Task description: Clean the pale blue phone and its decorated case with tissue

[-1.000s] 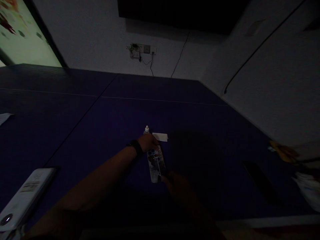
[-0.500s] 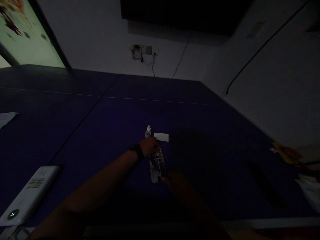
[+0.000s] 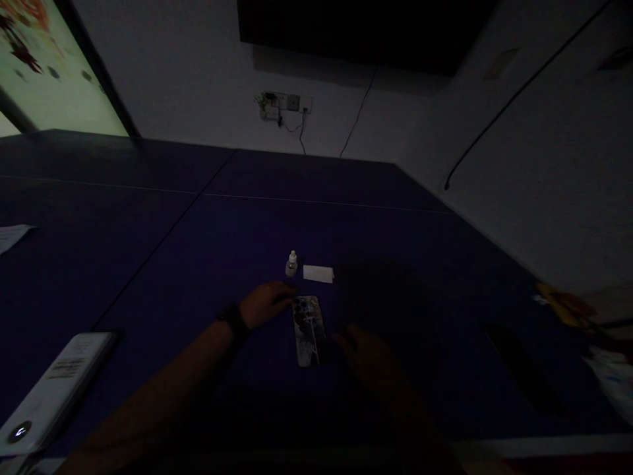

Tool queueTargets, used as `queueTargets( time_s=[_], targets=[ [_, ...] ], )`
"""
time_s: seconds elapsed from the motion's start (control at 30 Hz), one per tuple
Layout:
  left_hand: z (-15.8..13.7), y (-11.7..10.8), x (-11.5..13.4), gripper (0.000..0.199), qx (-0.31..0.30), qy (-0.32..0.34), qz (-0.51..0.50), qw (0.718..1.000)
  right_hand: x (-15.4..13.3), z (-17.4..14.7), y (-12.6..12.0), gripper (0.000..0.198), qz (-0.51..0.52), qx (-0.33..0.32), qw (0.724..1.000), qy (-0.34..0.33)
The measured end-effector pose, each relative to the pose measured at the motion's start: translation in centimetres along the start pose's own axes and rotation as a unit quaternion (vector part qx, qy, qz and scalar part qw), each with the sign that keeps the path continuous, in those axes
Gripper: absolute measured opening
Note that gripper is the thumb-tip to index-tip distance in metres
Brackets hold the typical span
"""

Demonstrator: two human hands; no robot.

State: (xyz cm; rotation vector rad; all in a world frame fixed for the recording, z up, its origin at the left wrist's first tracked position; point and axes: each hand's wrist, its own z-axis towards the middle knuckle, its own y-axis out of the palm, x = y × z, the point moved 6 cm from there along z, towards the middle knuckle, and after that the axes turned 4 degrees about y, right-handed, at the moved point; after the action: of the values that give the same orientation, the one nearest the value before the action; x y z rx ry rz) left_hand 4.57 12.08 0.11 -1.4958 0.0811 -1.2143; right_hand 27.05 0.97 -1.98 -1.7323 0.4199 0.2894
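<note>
A phone [image 3: 309, 333] in a patterned case lies back up on the dark blue table, camera lenses at its far end. My left hand [image 3: 267, 305], with a dark watch on the wrist, is at the phone's upper left corner. Its fingers are stretched and a little apart, holding nothing; whether a fingertip touches the phone's edge I cannot tell. To the phone's right hovers my right hand [image 3: 366, 356], dim, fingers loosely bent and nothing seen in them. Beyond the phone stand a small clear dropper bottle [image 3: 291, 265] with a white cap and a folded white paper [image 3: 318, 273].
At the left front lies a white power bank [image 3: 59, 389] with a lit round display. A dark flat object [image 3: 521, 366] rests on the right, near a yellow item [image 3: 566, 307] and a white bag [image 3: 613, 376]. A paper sheet [image 3: 14, 236] is at the left edge.
My left hand has drawn back left from the phone's far end, baring its camera lenses. My right hand has let go of the near right edge and shifted slightly right.
</note>
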Motion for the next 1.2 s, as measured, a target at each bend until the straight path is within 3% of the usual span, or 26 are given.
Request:
queueTargets(
  time_s=[0.13, 0.2, 0.33, 0.47, 0.53, 0.6, 0.9, 0.97, 1.07, 1.13, 1.2],
  targets=[
    [-6.1, -2.7, -3.6, 0.049, 0.054, -0.08, 0.077, 0.992, 1.8, 2.0, -3.2, 0.035, 0.02, 0.146, 0.985, -0.089],
    [-8.6, -3.7, -5.8, 0.057, 0.068, -0.128, 0.14, 0.979, 2.8, 3.3, -3.8, 0.041, 0.021, 0.153, 0.983, -0.098],
    [-11.0, -4.6, -8.1, 0.06, 0.085, -0.148, 0.233, 0.957, 1.7, 5.1, -3.0, 0.056, 0.017, 0.061, 0.982, -0.177],
    [-10.9, -4.4, -8.4, 0.058, 0.081, -0.158, 0.257, 0.95, -1.6, 4.9, -1.1, 0.105, 0.019, -0.043, 0.963, -0.265],
    [-10.7, -4.4, -8.3, 0.057, 0.088, -0.159, 0.259, 0.949, -2.8, 4.6, 0.1, 0.124, 0.003, -0.087, 0.956, -0.28],
    [-10.6, -4.4, -8.0, 0.055, 0.096, -0.155, 0.26, 0.948, -3.2, 4.5, 1.1, 0.13, -0.017, -0.105, 0.957, -0.269],
    [-10.6, -4.3, -7.7, 0.058, 0.089, -0.166, 0.258, 0.948, -3.2, 4.2, 2.1, 0.134, -0.019, -0.08, 0.964, -0.253],
    [-10.6, -4.4, -7.6, 0.058, 0.092, -0.165, 0.255, 0.948, -2.5, 4.5, 1.4, 0.124, 0.011, -0.056, 0.965, -0.254],
    [-10.6, -4.4, -7.7, 0.059, 0.086, -0.164, 0.257, 0.949, 0.0, 6.0, -1.2, 0.085, 0.025, 0.045, 0.974, -0.221],
    [-10.6, -4.3, -7.7, 0.06, 0.08, -0.167, 0.261, 0.947, 2.4, 7.4, -2.8, 0.071, -0.049, 0.108, 0.978, -0.171],
    [-10.6, -4.4, -7.7, 0.059, 0.079, -0.169, 0.263, 0.947, 4.6, 8.8, -3.7, 0.072, -0.117, 0.138, 0.977, -0.115]
  ],
)
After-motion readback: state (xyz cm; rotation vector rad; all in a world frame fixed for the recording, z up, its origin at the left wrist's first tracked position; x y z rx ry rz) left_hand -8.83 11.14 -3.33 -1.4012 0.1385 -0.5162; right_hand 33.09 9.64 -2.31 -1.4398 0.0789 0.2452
